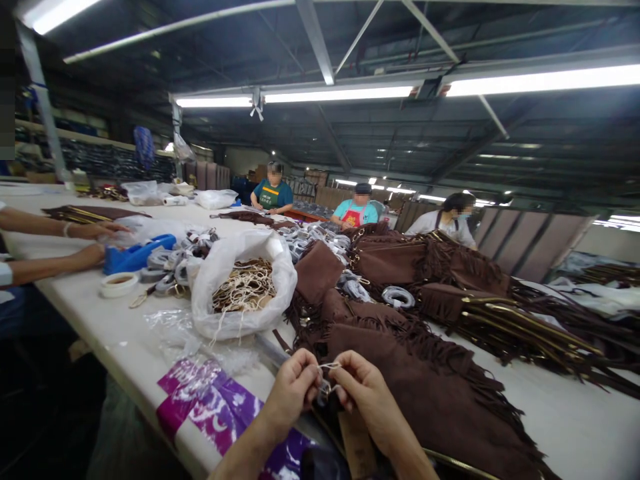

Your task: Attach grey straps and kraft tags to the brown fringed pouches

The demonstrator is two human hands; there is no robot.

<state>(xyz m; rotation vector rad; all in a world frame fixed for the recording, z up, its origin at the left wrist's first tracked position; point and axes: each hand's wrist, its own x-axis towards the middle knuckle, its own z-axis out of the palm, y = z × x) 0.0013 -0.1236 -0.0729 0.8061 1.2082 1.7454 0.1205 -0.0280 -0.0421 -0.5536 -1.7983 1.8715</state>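
Observation:
Between my two hands runs a thin cream string (329, 365), stretched at the front of the table. My left hand (295, 383) pinches one part of it, and my right hand (363, 380) pinches the other. Just under my fingers is a small metal ring or clasp, partly hidden. A brown card tag (357, 443) hangs below my right hand. Behind and to the right lies a dark brown fringed bag (400, 380). To the left of my hands, a white plastic sack (205, 300) holds many tags with cream strings (245, 283).
Purple plastic packaging (215, 413) lies at the near edge. A blue tape dispenser (137, 253), a tape roll (119, 285) and grey coiled straps (320, 240) are on the table (120, 333). More brown bags are piled right. A co-worker's hands (100, 240) are at left; several people sit beyond.

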